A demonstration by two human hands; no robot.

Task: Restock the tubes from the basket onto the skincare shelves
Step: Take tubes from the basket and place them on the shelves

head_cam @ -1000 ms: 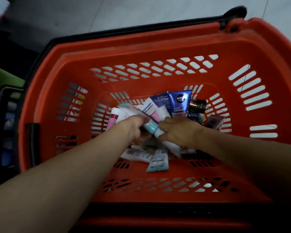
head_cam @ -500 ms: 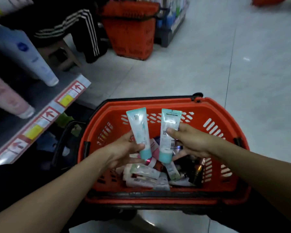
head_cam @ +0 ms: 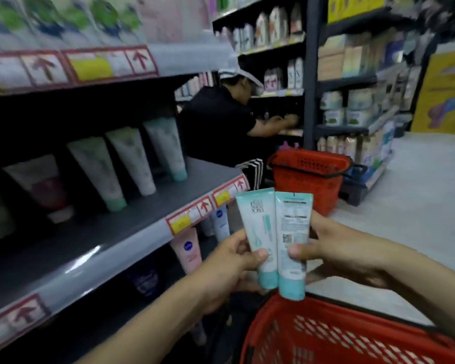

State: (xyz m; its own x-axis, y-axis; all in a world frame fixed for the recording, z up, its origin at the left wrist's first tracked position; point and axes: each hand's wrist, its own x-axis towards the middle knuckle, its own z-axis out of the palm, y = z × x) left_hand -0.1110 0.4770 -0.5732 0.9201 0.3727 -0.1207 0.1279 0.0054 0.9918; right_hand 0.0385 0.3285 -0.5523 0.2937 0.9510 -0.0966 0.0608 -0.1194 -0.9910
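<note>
Nearest us, the basket [head_cam: 339, 337] sits low on the right, just below our hands. Our left hand [head_cam: 229, 266] pinches the left tube [head_cam: 260, 232] low, near its cap. Our right hand [head_cam: 336, 248] grips the right tube [head_cam: 293, 232] the same way. The tubes touch side by side, caps down, over the basket's rim.

Held so low, either tube could slip once we swing left, and it would land on the floor, not in the basket. The right tube shows its back label, so it may go up facing backwards.

On the shelf [head_cam: 116, 232] to the left, the row [head_cam: 132, 164] stands cap-down and leaning. Pushing ours in carelessly could topple it. Its far, teal-capped tube [head_cam: 166, 148] looks like a match, but blur makes a wrong slot possible.

Farther off, a person [head_cam: 221, 122] and the far basket [head_cam: 307, 177] are well apart from us.
</note>
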